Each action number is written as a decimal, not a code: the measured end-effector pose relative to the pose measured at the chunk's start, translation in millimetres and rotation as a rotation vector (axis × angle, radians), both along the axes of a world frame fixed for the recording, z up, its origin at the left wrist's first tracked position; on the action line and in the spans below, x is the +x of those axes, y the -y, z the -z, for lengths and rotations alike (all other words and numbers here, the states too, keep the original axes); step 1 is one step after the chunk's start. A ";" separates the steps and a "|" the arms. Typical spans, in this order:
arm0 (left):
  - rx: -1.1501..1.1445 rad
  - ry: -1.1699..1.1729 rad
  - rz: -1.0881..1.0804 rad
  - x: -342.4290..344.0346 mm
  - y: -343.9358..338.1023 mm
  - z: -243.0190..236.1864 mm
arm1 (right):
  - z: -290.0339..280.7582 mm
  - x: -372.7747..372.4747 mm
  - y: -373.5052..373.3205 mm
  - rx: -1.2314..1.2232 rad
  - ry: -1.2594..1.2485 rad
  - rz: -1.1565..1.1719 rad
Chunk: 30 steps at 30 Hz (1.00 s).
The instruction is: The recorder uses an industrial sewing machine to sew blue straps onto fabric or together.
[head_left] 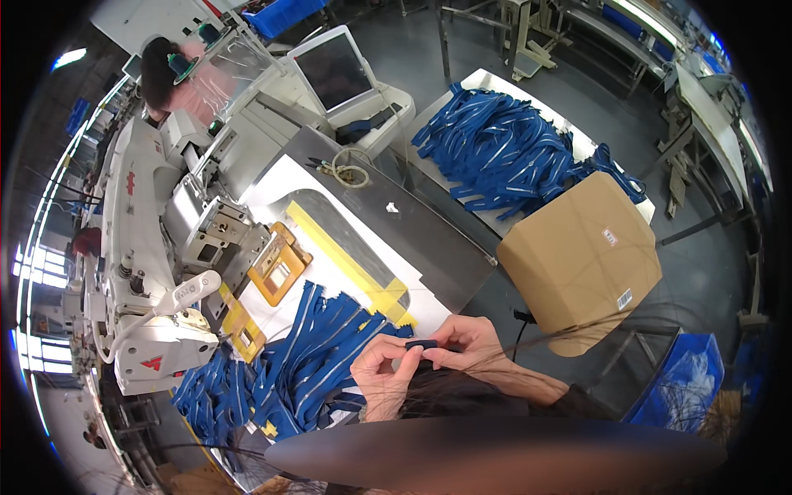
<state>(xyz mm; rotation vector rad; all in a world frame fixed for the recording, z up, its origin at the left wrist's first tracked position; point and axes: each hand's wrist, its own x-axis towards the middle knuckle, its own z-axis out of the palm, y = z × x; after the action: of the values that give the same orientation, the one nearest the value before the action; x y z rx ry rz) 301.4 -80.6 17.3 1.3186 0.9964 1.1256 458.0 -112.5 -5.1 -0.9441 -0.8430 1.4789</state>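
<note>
My left hand [382, 370] and my right hand [472, 346] meet near the front edge of the work table. Between their fingertips is a small, dark, folded strip [421, 344], pinched from both sides; its exact kind is too small to tell. To the left of my hands lies a loose heap of blue fabric straps [309, 351] with pale lengthwise stripes. Dark hair hides part of my wrists and the space below them.
An industrial sewing machine [144, 247] stands at left, with an orange clamp frame [280, 266] beside it. Beyond the table are a control screen [334, 70], a second heap of blue straps [503, 148] and a cardboard sheet [582, 256]. A blue bin [672, 384] sits at right.
</note>
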 end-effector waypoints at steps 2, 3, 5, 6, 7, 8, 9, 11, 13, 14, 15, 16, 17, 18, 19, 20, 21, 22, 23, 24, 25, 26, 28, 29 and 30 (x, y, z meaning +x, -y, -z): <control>0.017 -0.004 -0.005 -3.2 -1.1 0.9 | -4.7 -1.1 -1.5 0.002 0.042 -0.011; 0.033 0.010 -0.003 -4.9 -0.6 -0.9 | -8.0 -1.3 -2.0 -0.004 0.079 -0.022; 0.059 -0.112 0.004 -8.8 1.1 -6.7 | -15.6 -4.2 0.1 -0.020 0.072 -0.026; 0.010 -0.087 0.004 -8.2 2.2 -19.8 | -24.1 -4.4 0.5 -0.025 0.094 -0.040; 0.134 -0.106 -0.053 -11.2 3.7 -9.1 | -13.8 -7.8 0.6 0.059 0.118 -0.045; 0.185 -0.139 -0.024 -18.4 3.6 -5.2 | -12.4 -11.2 1.7 0.090 0.097 -0.052; 0.236 -0.173 -0.001 -26.3 3.4 -3.0 | -12.2 -14.5 -0.1 0.119 0.077 -0.063; 0.323 -0.264 -0.088 -34.6 9.3 -3.6 | -23.1 -16.0 -4.2 0.309 0.390 -0.121; 0.332 -0.284 -0.105 -39.4 14.6 -25.1 | -18.2 -23.5 -2.2 0.178 0.156 -0.173; 0.306 -0.438 -0.064 -44.2 17.6 -36.5 | -17.9 -27.0 -4.4 0.228 0.189 -0.195; 0.272 -0.594 -0.028 -50.0 15.9 -41.7 | -29.5 -30.6 -9.9 0.276 0.221 -0.219; 0.187 -0.658 0.100 -59.6 9.8 -40.3 | -49.0 -29.7 -12.7 0.241 0.494 -0.280; 0.216 -0.649 0.085 -66.8 7.7 -38.1 | -49.5 -33.1 -18.1 0.271 0.509 -0.277; 0.182 -0.640 0.103 -75.9 9.6 -35.1 | -46.2 -39.9 -22.3 0.352 0.487 -0.306; 0.147 -0.630 0.119 -84.2 11.0 -32.4 | -45.2 -46.4 -27.5 0.431 0.463 -0.339; 0.170 -0.668 0.111 -89.1 13.1 -33.2 | -49.9 -49.6 -29.0 0.532 0.566 -0.349; 0.192 -0.665 0.095 -94.2 8.9 -33.3 | -49.1 -53.3 -36.7 0.558 0.575 -0.351; 0.231 -0.665 0.056 -100.4 3.9 -33.2 | -46.5 -57.6 -47.2 0.587 0.551 -0.445; 0.276 -0.667 0.040 -105.3 -4.2 -33.5 | -49.5 -60.4 -53.4 0.607 0.530 -0.517; 0.320 -0.668 0.022 -110.8 -12.9 -33.8 | -55.2 -63.3 -58.5 0.632 0.529 -0.548; 0.363 -0.668 0.004 -116.8 -22.0 -34.2 | -62.2 -67.6 -64.2 0.650 0.539 -0.533; 0.394 -0.674 -0.023 -124.8 -29.6 -33.8 | -67.6 -74.6 -70.5 0.731 0.528 -0.552; 0.453 -0.684 -0.077 -140.9 -44.8 -33.4 | -74.5 -90.7 -87.1 0.825 0.517 -0.570; 0.475 -0.688 -0.106 -147.9 -49.8 -32.3 | -71.7 -98.9 -101.8 0.753 0.460 -0.674; 0.495 -0.692 -0.137 -154.6 -54.1 -31.3 | -70.5 -107.7 -115.7 0.677 0.402 -0.778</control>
<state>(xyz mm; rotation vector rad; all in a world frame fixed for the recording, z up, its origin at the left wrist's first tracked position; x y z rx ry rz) 146.8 -26.5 48.7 2.1540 1.3669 1.0724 350.3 3.2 65.5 -0.3912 -2.0161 1.4563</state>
